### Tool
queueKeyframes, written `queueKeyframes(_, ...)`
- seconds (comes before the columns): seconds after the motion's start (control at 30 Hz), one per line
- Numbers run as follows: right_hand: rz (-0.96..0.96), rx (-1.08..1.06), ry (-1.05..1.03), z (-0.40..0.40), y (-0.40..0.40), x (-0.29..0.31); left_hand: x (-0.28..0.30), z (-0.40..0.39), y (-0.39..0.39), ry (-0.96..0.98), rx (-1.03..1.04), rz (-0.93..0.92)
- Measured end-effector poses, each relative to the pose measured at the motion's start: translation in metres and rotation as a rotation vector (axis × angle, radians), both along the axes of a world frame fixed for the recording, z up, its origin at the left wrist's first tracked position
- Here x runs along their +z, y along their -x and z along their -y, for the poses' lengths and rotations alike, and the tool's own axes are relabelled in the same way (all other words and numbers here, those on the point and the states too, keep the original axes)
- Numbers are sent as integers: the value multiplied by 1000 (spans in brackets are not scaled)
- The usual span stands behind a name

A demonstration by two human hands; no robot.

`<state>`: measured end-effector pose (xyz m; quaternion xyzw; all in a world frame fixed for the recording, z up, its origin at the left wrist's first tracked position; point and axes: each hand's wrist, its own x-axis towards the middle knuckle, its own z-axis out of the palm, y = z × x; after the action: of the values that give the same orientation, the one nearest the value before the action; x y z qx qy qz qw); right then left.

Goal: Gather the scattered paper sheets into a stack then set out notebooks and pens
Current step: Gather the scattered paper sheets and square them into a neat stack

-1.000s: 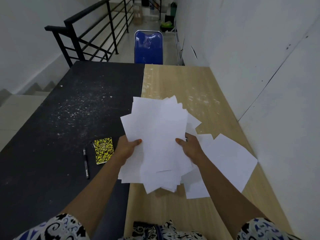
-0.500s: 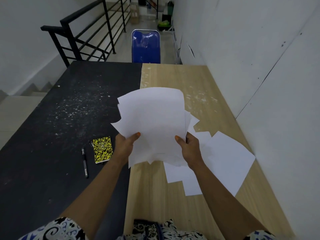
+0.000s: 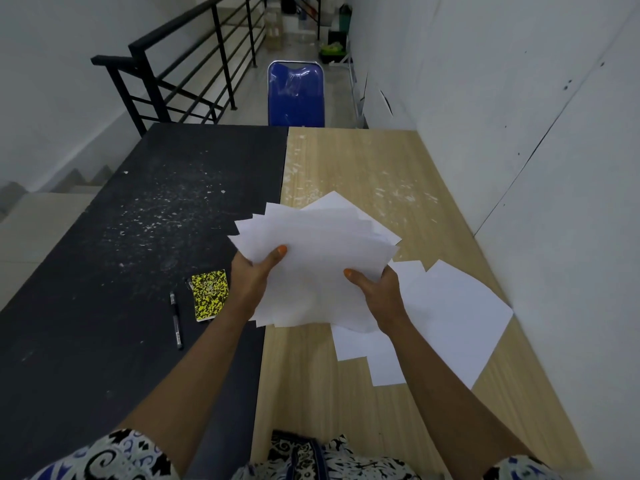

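While loose sheets (image 3: 446, 317) are left on the near right table (image 3: 346, 393), the bundle (image 3: 322, 265), tipped flatter than a moment ago, is gripped by left hand (image 3: 251, 278) and right hand (image 3: 375, 297), unsquared.

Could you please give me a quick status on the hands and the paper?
Left hand and right hand both grip the uneven paper bundle. Loose sheets remain on the wooden table. Notebook, pen untouched.

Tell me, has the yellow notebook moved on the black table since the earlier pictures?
No. The yellow notebook lies beside the pen on the black table, as before.
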<state>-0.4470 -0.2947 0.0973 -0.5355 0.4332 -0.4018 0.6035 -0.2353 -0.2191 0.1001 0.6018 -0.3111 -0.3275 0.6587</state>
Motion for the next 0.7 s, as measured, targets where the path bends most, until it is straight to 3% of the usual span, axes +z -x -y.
queueKeyframes(0.4, 5, -50, 91, 0, 1, 5, 19, 0, 1, 27, 50, 131)
queueKeyframes(0.7, 39, -44, 72, 0, -2, 4, 31, 1, 3, -59, -72, -79)
